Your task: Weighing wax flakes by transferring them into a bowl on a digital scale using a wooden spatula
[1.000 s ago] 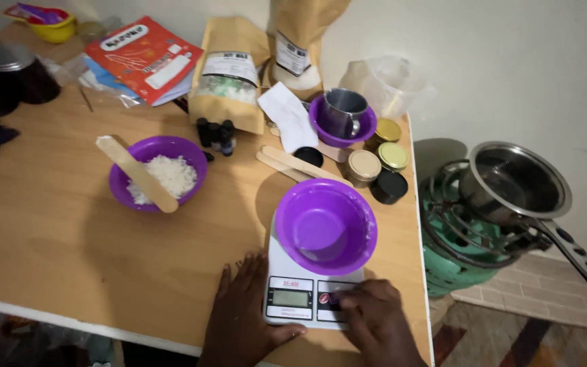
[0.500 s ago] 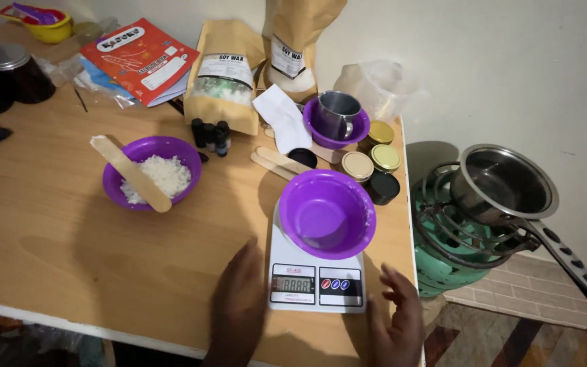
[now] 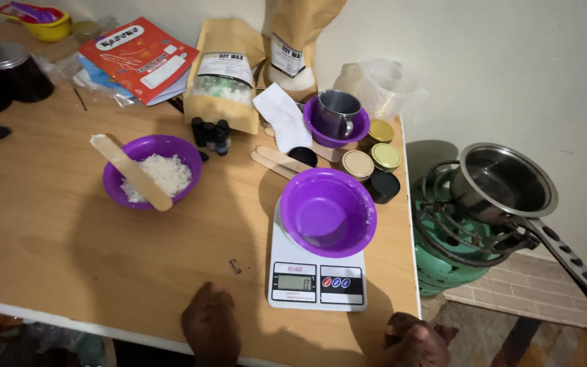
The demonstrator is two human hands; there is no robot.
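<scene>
Here the left hand [image 3: 210, 325] rests on the near edge of the wooden table [image 3: 49, 238], fingers curled under and holding nothing, just left of the white kitchen scale [image 3: 317, 272]. The right hand [image 3: 416, 343] sits at the table's near right corner, loosely clenched and empty, close to the scale's near right side without touching it. An empty purple bowl [image 3: 327, 212] stands on the scale. Farther left, a second purple bowl [image 3: 152, 170] holds white flakes with a wooden stick [image 3: 130, 171] lying across it. At right, off the table, a steel saucepan [image 3: 507, 182] sits on a green gas burner [image 3: 453, 238].
</scene>
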